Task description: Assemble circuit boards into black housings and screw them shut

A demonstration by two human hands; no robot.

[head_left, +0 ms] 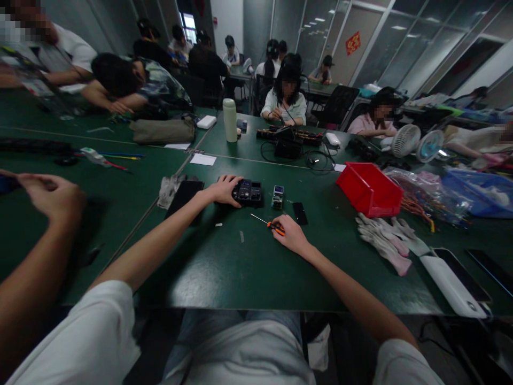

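My left hand [225,190] lies with its fingers over the left end of a black case with compartments [251,192], gripping its edge. In my right hand [292,234] is a screwdriver [276,227] with an orange and black handle, low over the green table, its thin shaft pointing left. Just right of the case stands a small electronic module [277,197] with its parts exposed. A flat black plate [300,213] lies beyond it, to the right. Small clear scraps lie on the table in front of the case.
At right are a red bin [371,190], work gloves [382,240], a white power bank [452,286] and a phone [460,272]. A pale bottle [230,120] stands at the back. A co-worker's arm [52,224] reaches in at left. Other people sit around the tables.
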